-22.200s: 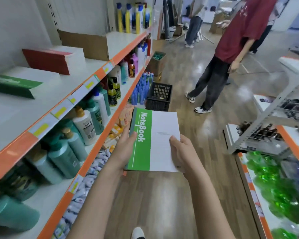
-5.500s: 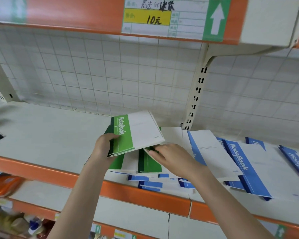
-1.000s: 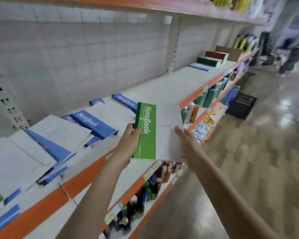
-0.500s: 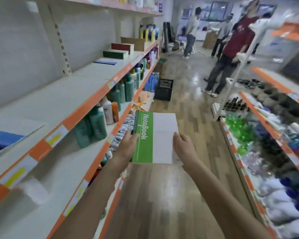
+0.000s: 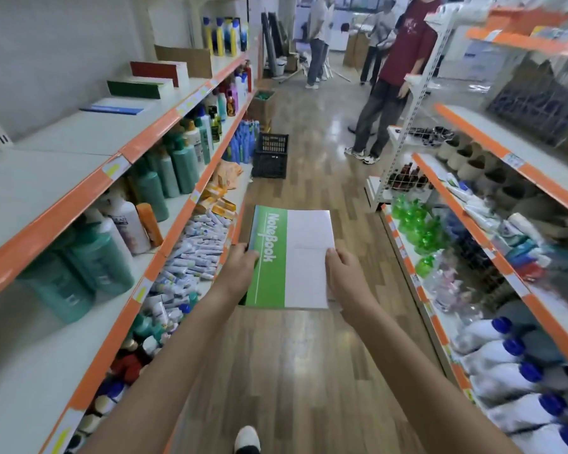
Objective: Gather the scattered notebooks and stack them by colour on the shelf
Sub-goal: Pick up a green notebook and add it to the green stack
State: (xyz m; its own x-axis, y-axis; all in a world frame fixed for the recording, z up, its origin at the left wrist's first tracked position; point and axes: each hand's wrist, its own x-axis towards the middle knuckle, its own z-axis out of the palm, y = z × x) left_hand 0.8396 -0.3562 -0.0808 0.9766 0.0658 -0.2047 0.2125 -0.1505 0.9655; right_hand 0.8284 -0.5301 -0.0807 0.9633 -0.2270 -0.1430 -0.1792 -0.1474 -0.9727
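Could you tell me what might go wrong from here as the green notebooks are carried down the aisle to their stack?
1. The green notebooks are held only at their side edges by the left hand and right hand; lower ones might slip out.
2. The black crate stands on the floor ahead, a possible trip.
3. The green stack sits between red and blue ones; misplacing is possible.

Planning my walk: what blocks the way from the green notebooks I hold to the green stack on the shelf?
Nothing visible: green notebooks, aisle floor and shelf before the green stack are open.
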